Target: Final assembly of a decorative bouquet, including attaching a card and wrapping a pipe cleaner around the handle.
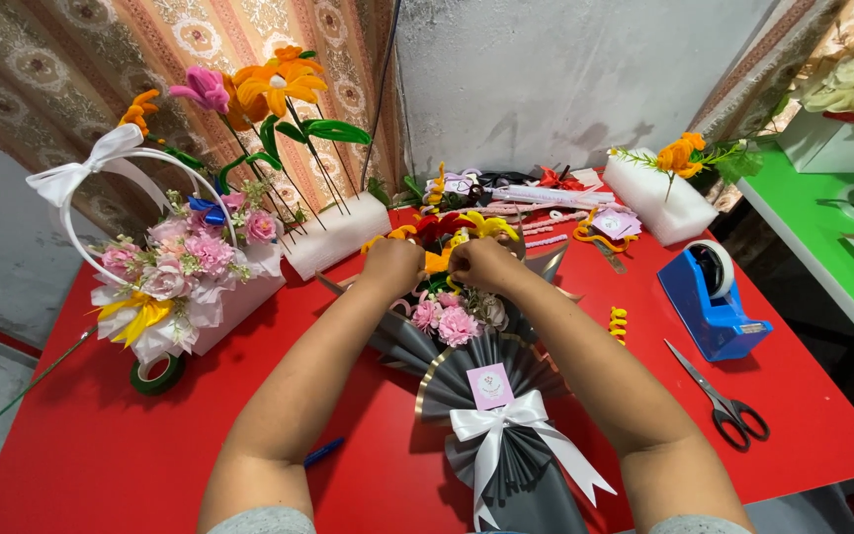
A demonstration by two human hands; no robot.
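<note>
Bouquet (491, 396) runs lengthwise away from me; both hands, left (394, 265) and right (481, 263), pinch flowers (452, 242) at its far end.

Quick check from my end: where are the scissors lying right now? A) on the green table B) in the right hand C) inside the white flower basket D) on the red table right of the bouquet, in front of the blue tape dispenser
D: the scissors lie flat on the red table, right of the bouquet and nearer the camera than the blue tape dispenser.
</note>
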